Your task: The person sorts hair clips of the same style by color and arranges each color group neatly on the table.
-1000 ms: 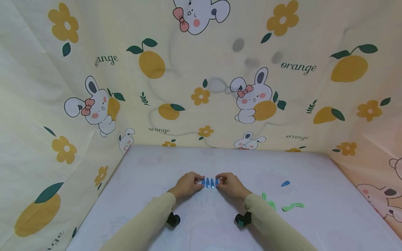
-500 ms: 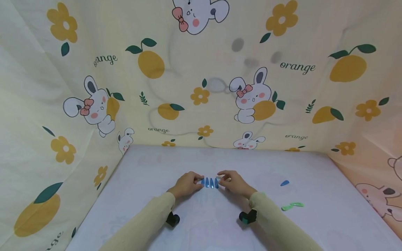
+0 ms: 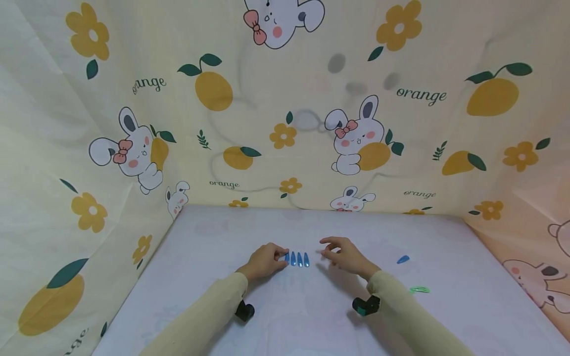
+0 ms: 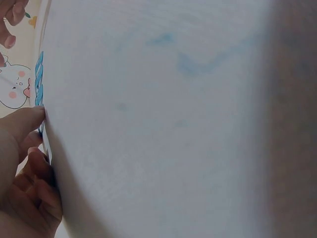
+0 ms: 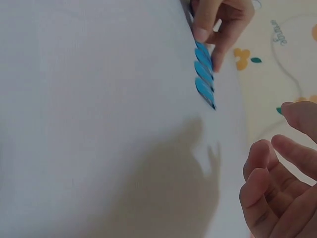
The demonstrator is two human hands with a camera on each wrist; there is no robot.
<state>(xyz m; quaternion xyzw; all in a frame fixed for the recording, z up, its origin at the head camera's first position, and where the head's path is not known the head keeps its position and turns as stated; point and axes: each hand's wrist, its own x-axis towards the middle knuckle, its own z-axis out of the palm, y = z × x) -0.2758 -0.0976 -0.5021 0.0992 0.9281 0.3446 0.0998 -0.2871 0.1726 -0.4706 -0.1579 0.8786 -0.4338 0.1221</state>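
Observation:
A row of several blue snap hair clips (image 3: 300,259) lies side by side on the white table, with a closer look at it in the right wrist view (image 5: 203,88). My left hand (image 3: 264,261) pinches the leftmost clip between thumb and finger, end to end. To the right of the row, my right hand (image 3: 350,256) is raised off the table with nothing in it, its fingers loosely bent and apart. In the left wrist view the clips (image 4: 39,74) show edge-on beyond my left thumb.
Off to the right lie a single blue hair clip (image 3: 403,259) and a green hair clip (image 3: 419,289), partly beside my right sleeve (image 3: 403,304). A patterned cloth (image 3: 267,99) walls in the back and sides of the table (image 3: 285,316).
My right hand has let go of the rightmost blue clip and moved right and up. Its sleeve now covers most of the green clips. My left hand stays put.

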